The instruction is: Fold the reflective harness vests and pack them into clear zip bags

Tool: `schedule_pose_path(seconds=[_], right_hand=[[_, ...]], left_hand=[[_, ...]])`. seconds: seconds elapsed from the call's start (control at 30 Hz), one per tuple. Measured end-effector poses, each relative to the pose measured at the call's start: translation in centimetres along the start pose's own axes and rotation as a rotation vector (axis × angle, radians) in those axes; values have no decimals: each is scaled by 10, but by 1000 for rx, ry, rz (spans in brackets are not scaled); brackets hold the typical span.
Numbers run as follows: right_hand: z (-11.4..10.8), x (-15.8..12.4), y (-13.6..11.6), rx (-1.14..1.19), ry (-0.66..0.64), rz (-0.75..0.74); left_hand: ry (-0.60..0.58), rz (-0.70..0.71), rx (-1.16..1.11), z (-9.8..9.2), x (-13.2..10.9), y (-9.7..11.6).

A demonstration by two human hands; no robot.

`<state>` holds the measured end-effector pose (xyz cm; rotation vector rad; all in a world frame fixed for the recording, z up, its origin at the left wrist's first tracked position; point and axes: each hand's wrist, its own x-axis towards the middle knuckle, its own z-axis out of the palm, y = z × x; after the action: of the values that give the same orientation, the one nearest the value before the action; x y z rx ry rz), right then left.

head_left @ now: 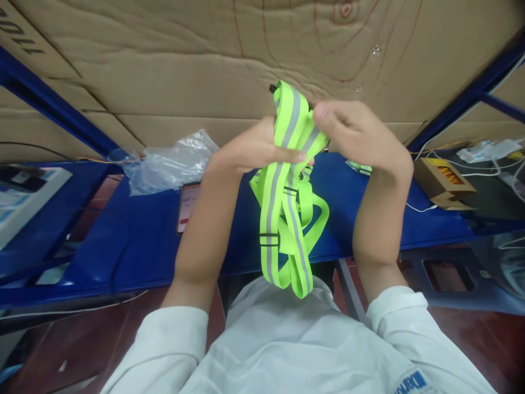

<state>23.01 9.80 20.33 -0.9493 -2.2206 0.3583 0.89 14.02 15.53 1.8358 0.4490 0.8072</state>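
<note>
A neon yellow-green reflective harness (269, 219), made of straps with a grey stripe and black adjuster slides, hangs in loops in front of my chest. My left hand (266, 145) is closed around the gathered straps, its thumb lying across them. At the bundle's upper right, my right hand (348, 131) pinches a strap between thumb and fingers. A black clip shows at the top of the bundle. The lower loops dangle past the front edge of the blue table (151, 241).
A clear plastic bag (172, 161) and a phone (188, 205) lie on the table at left. More neon strap (361, 168) rests behind my right wrist. To the right is an open cardboard box (445, 183) near white cables. A cardboard panel (184, 82) stands behind; a stool (447, 276) is at lower right.
</note>
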Motion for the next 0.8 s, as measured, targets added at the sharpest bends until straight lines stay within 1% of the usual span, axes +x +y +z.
schedule_pose_path(seconds=[0.07, 0.1, 0.2, 0.27, 0.3, 0.37, 0.47, 0.5, 0.57, 0.63, 0.7, 0.73, 0.8], right_hand=[[-1, -3, -8, -152, -74, -3], [-2, -3, -10, -190, -80, 7], [-3, -3, -12, -211, -102, 55], [-5, -3, -12, -197, -127, 70], [-5, -3, -12, -189, -115, 68], [-5, -5, -12, -133, -57, 72], [-4, -8, -10, 50, 83, 131], [-4, -8, -8, 99, 126, 152], [-5, -9, -6, 118, 227, 154], [-9, -9, -5, 112, 331, 107], [-12, -11, -7, 167, 396, 72], [-14, -12, -8, 226, 411, 68], [-18, -15, -11, 363, 379, 84]], left_hand=[[6, 9, -4, 3, -2, 7], [13, 6, -9, 5, -3, 11], [-1, -48, 3, 8, -6, 19], [-26, -79, 0, 10, -6, 19], [-29, -87, -20, 12, -5, 18], [-2, -84, -118, 18, 0, 14], [56, -42, -350, 32, 8, 9], [60, -32, -408, 36, 11, 7], [39, -42, -467, 42, 13, 7], [-15, -87, -456, 45, 13, 7], [-81, -137, -399, 45, 10, 8], [-112, -152, -352, 44, 9, 8], [-158, -145, -248, 43, 7, 10]])
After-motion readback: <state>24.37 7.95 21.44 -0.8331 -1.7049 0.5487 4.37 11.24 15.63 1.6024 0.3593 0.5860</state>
